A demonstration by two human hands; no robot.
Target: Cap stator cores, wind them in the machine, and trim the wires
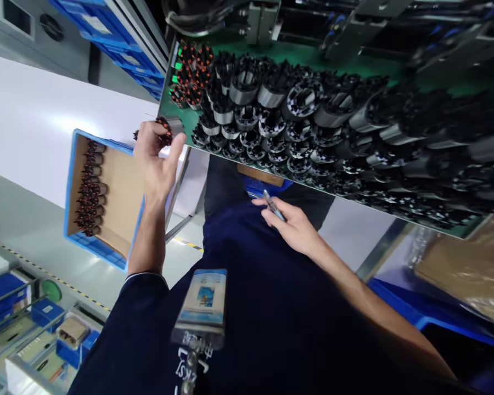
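My left hand [154,162] is closed around a wound motor stator [165,130] with dark ends and orange copper windings, at the left edge of the green bench top [185,122]. My right hand [290,222] grips a small pair of cutters [274,206] in front of my body, below the bench edge. Beyond my left hand stands a group of copper-wound stators [191,77]. Many bare stator cores [271,123] with black insulators and no visible copper fill the bench to the right.
A blue bin [72,192] lined with cardboard stands at the left, a row of wound stators along its far side. Machine fixtures [263,22] and cables run behind the bench. Blue crates [119,46] are stacked at the upper left; a plastic-wrapped carton [461,263] is at the right.
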